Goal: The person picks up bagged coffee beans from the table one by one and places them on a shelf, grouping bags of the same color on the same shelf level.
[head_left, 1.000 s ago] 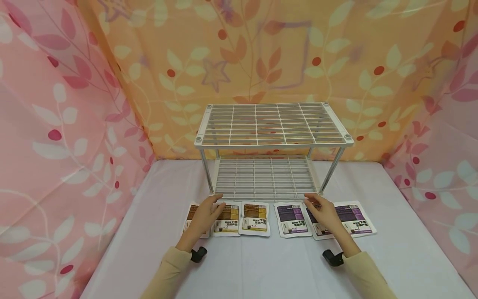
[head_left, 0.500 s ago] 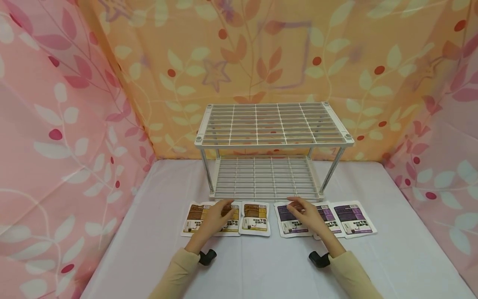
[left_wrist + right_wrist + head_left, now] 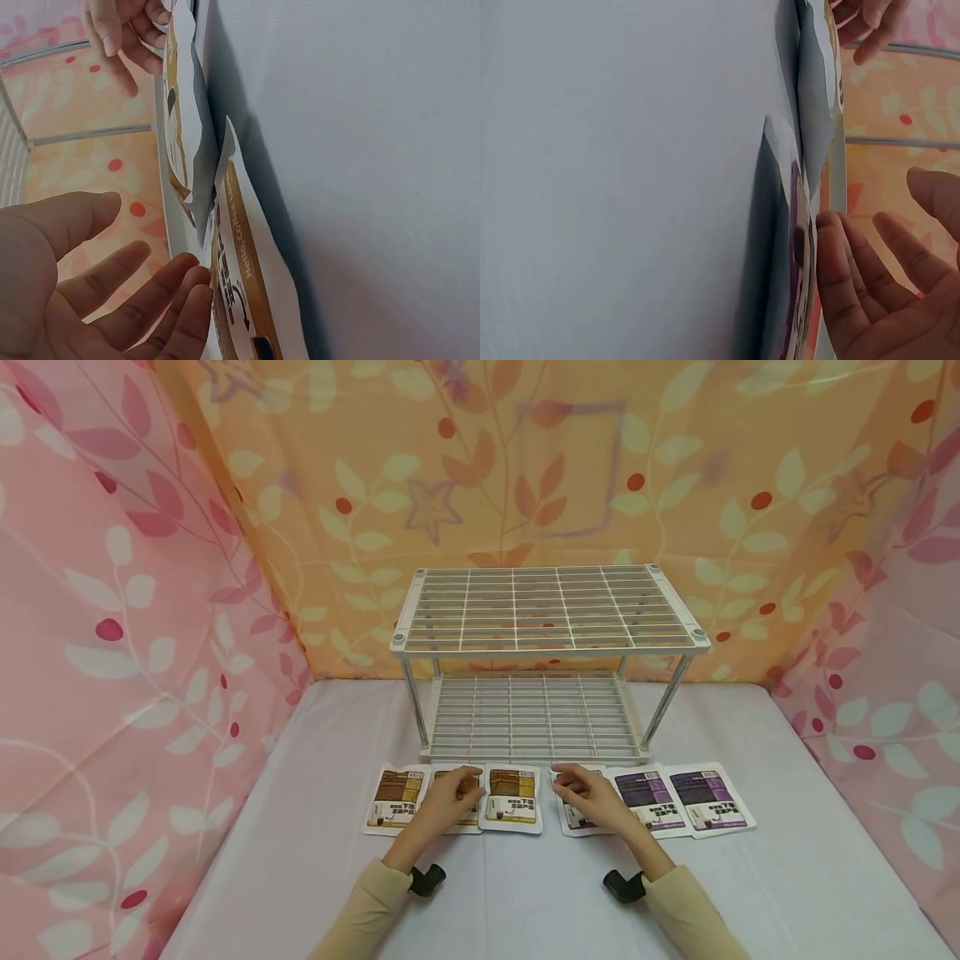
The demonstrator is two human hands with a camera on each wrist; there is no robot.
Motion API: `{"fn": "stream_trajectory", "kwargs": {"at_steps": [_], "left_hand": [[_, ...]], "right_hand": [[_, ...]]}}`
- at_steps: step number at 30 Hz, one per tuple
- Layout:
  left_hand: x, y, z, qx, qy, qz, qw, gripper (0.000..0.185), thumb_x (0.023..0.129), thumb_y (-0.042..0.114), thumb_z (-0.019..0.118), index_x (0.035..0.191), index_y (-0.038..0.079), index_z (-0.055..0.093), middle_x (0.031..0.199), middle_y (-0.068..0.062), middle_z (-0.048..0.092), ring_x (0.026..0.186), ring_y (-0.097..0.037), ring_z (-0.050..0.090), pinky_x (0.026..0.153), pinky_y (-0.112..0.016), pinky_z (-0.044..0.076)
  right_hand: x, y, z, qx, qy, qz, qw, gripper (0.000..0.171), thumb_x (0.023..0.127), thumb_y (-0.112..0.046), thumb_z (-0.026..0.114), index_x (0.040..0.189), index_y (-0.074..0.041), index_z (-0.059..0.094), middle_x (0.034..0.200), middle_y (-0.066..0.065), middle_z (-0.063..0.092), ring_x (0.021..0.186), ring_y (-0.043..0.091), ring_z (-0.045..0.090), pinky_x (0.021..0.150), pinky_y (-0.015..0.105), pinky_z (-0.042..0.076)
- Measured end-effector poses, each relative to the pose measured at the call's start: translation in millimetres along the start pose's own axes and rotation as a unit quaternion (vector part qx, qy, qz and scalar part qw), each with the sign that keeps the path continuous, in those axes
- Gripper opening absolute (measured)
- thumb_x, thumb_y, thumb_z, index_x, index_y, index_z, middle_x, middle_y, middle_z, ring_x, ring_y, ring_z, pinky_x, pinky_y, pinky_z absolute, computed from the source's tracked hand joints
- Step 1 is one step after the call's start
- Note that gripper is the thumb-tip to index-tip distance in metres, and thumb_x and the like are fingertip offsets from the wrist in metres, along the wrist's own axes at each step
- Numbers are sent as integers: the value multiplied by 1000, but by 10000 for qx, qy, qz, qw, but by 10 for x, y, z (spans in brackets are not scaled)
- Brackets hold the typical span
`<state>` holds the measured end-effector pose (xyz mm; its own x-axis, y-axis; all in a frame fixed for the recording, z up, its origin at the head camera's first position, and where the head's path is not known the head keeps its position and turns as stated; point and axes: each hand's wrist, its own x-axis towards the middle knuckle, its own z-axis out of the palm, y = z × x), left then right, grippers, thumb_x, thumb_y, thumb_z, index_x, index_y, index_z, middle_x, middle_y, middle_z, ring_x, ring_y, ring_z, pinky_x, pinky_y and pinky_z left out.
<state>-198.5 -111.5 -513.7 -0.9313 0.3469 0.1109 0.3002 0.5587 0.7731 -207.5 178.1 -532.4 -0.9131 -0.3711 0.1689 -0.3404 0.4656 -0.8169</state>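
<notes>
Over the middle of three brown-and-gold coffee pouches is my left hand [image 3: 442,803], fingers loosely bent and holding nothing. The left brown pouch [image 3: 388,797] and the right brown pouch [image 3: 512,797] lie flat on either side of it. My right hand [image 3: 596,797] hovers above the nearest purple pouch [image 3: 572,823], partly covering it; its fingers are relaxed. Further right lie a second purple pouch [image 3: 651,797] and a third purple pouch [image 3: 711,797]. In the left wrist view, fingertips come right at the edge of a white-bordered pouch [image 3: 251,277]. The right wrist view shows similarly spread, relaxed fingers [image 3: 836,285].
A two-tier white wire rack [image 3: 551,610] stands just behind the pouches, its lower shelf [image 3: 532,718] close to the table. The white-covered table [image 3: 517,902] is bounded by a patterned orange curtain [image 3: 300,543] and a pink curtain [image 3: 150,652].
Both hands have moved inward over the row, the left to the right and the right to the left. The pouches and rack have stayed where they were.
</notes>
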Motion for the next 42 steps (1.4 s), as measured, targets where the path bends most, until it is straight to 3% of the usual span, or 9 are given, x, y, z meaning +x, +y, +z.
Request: {"fn": "stream_trajectory", "kwargs": {"at_steps": [5, 11, 20, 28, 37, 42], "left_hand": [[12, 15, 40, -21, -81, -96, 9999, 39, 91, 20, 60, 124, 0, 55, 103, -15, 63, 88, -22, 62, 74, -31, 52], [17, 2, 73, 49, -126, -75, 9999, 38, 91, 20, 60, 123, 1, 55, 100, -13, 64, 83, -18, 61, 69, -26, 51], [7, 30, 97, -19, -90, 16, 10000, 40, 89, 18, 63, 122, -2, 55, 99, -15, 64, 79, -17, 59, 65, -23, 49], [4, 48, 126, -53, -93, 34, 9999, 37, 86, 15, 66, 119, -1, 58, 101, -14, 63, 79, -16, 60, 65, -21, 50], [-7, 51, 151, 11, -29, 140, 9999, 30, 82, 8, 69, 110, -2, 64, 92, -13, 58, 74, -13, 56, 62, -18, 49], [-27, 58, 165, 12, -5, 167, 9999, 29, 81, 8, 70, 109, -1, 65, 90, -11, 57, 73, -11, 55, 62, -18, 49]], "right_hand": [[25, -11, 111, -51, -258, -265, 9993, 41, 92, -21, 59, 127, -2, 52, 102, 12, 64, 84, 15, 64, 66, 22, 52], [49, -70, 207, -47, -389, -611, 9974, 40, 90, -14, 60, 126, 1, 52, 102, 18, 65, 83, 22, 66, 65, 23, 53], [28, -163, 260, -276, -329, -274, 9987, 40, 87, -14, 64, 124, -1, 55, 104, 16, 64, 84, 24, 66, 69, 24, 52], [8, -199, 303, -206, -130, -176, 9995, 42, 81, -9, 70, 120, 1, 58, 106, 17, 61, 73, 11, 62, 59, 19, 49], [-5, -236, 341, -212, 107, -59, 9997, 42, 77, -6, 72, 117, 2, 61, 98, 14, 60, 70, 7, 61, 53, 19, 49], [-32, -303, 325, -275, 134, -2, 9995, 44, 76, -5, 72, 118, 2, 60, 101, 15, 59, 71, 9, 61, 56, 18, 50]]}}
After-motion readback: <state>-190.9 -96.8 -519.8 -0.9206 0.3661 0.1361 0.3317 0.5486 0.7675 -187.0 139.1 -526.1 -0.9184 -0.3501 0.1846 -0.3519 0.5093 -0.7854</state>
